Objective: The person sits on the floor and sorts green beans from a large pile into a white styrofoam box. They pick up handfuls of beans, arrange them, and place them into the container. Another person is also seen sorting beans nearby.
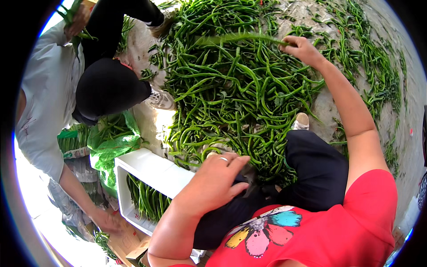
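Observation:
Long green chili peppers (240, 96) lie in a wide, tangled heap in front of me. At the heap's upper right, my right hand (298, 48) pinches a long green pepper (247, 37) by one end; the pepper is blurred and points left. My left hand (222, 173), with a ring on one finger, is over the near edge of the heap, above my lap. Its fingers are slightly bent and apart, and nothing shows in them. Beside my left forearm stands a white foam box (150, 167) with long green peppers (146, 197) lined up inside.
At the left a co-worker (50, 86) in a pale shirt bends over, one hand by a cardboard box (125, 238), the other holding peppers. A green mesh bag (113, 150) of peppers stands behind the foam box. More peppers (373, 66) lie scattered on the ground sheet at the right.

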`<state>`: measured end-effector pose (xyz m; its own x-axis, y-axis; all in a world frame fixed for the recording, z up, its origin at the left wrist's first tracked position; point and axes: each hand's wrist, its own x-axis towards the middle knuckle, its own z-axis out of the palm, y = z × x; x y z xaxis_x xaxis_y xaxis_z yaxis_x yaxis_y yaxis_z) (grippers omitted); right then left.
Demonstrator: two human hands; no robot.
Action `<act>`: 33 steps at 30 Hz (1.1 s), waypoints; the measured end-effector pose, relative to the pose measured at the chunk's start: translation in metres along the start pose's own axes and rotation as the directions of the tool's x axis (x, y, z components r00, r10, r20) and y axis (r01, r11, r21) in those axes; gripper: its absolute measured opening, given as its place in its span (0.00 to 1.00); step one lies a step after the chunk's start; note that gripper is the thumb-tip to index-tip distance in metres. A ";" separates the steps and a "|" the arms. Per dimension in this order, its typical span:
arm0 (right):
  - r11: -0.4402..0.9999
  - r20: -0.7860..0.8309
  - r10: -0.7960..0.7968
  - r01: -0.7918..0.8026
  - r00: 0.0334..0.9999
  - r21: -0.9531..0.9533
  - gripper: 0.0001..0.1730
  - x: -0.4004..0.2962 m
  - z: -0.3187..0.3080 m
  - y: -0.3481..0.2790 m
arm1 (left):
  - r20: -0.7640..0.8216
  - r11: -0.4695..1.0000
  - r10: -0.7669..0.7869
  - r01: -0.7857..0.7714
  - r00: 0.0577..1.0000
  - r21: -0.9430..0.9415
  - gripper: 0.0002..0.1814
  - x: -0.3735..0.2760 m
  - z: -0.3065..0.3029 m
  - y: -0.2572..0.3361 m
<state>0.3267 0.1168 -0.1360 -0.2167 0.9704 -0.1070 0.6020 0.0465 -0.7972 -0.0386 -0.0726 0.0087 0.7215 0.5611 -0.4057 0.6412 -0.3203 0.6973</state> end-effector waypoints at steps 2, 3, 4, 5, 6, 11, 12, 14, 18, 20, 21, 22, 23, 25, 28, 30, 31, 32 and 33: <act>0.959 -0.061 0.164 -0.144 0.985 0.245 0.14 -0.004 -0.006 0.012 | -0.029 0.999 -0.044 0.044 0.999 -0.008 0.30 -0.002 -0.003 -0.004; 0.916 -0.065 0.235 -0.198 0.970 0.348 0.13 -0.008 -0.005 0.027 | -0.042 0.999 -0.054 0.053 0.998 -0.010 0.30 0.002 -0.005 -0.007; 0.857 -0.054 0.301 -0.246 0.952 0.453 0.12 -0.012 0.003 0.042 | -0.041 0.997 -0.070 0.070 0.997 -0.016 0.30 0.005 -0.007 -0.007; 0.784 -0.036 0.365 -0.286 0.930 0.551 0.11 -0.016 0.012 0.057 | -0.039 0.998 -0.054 0.053 0.998 -0.018 0.30 0.009 -0.007 -0.009; 0.733 -0.036 0.424 -0.319 0.905 0.601 0.11 -0.016 0.029 0.068 | -0.035 0.999 -0.046 0.046 0.998 -0.020 0.30 0.012 -0.007 -0.011; 0.621 0.144 0.564 -0.533 0.813 0.574 0.16 -0.004 0.131 0.081 | -0.003 0.996 -0.076 0.076 0.997 -0.039 0.30 0.019 -0.007 -0.017; 0.676 0.110 0.553 -0.522 0.826 0.520 0.19 -0.002 0.148 0.087 | 0.001 0.995 -0.085 0.085 0.996 -0.051 0.30 0.022 -0.009 -0.017; 0.820 -0.014 0.483 -0.447 0.875 0.358 0.24 0.000 0.175 0.112 | 0.011 0.995 -0.076 0.076 0.997 -0.063 0.30 0.031 -0.013 -0.019; 0.757 0.102 0.545 -0.541 0.832 0.366 0.24 -0.006 0.182 0.108 | -0.005 0.994 -0.084 0.083 0.996 -0.071 0.30 0.035 -0.013 -0.021; 0.542 0.277 0.592 -0.628 0.757 0.559 0.21 -0.012 0.163 0.101 | -0.011 0.993 -0.091 0.090 0.996 -0.075 0.30 0.033 -0.013 -0.022; 0.530 0.255 0.584 -0.601 0.770 0.599 0.19 -0.017 0.151 0.095 | -0.010 0.993 -0.091 0.090 0.996 -0.079 0.30 0.033 -0.014 -0.022; 0.512 0.253 0.583 -0.591 0.772 0.624 0.17 -0.022 0.137 0.095 | -0.008 0.992 -0.092 0.091 0.996 -0.087 0.30 0.032 -0.013 -0.023; 0.492 0.250 0.583 -0.581 0.773 0.648 0.15 -0.028 0.124 0.095 | -0.003 0.993 -0.092 0.091 0.996 -0.079 0.30 0.031 -0.013 -0.023; 0.463 0.252 0.559 -0.550 0.790 0.695 0.14 -0.040 0.095 0.100 | 0.007 0.995 -0.084 0.085 0.996 -0.061 0.30 0.029 -0.011 -0.019; 0.463 0.197 0.583 -0.522 0.788 0.716 0.13 -0.048 0.077 0.106 | 0.029 0.996 -0.073 0.075 0.997 -0.055 0.30 0.028 -0.010 -0.010; 0.486 0.173 0.586 -0.514 0.792 0.707 0.11 -0.049 0.068 0.106 | 0.022 0.997 -0.060 0.061 0.998 -0.050 0.30 0.027 -0.008 -0.008; 0.492 0.151 0.580 -0.492 0.800 0.718 0.11 -0.047 0.065 0.106 | 0.017 0.997 -0.055 0.056 0.998 -0.047 0.30 0.026 -0.008 -0.007; 0.499 0.130 0.574 -0.471 0.808 0.727 0.10 -0.043 0.061 0.106 | 0.023 0.997 -0.065 0.066 0.998 -0.044 0.30 0.025 -0.008 -0.006; 0.506 0.107 0.568 -0.449 0.816 0.736 0.09 -0.038 0.058 0.108 | 0.029 0.996 -0.072 0.074 0.997 -0.040 0.30 0.025 -0.009 -0.006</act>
<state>0.3555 0.0709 -0.2521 0.0827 0.7929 -0.6038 -0.1641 -0.5867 -0.7930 -0.0270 -0.0499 -0.0008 0.6804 0.5605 -0.4721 0.6816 -0.2473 0.6887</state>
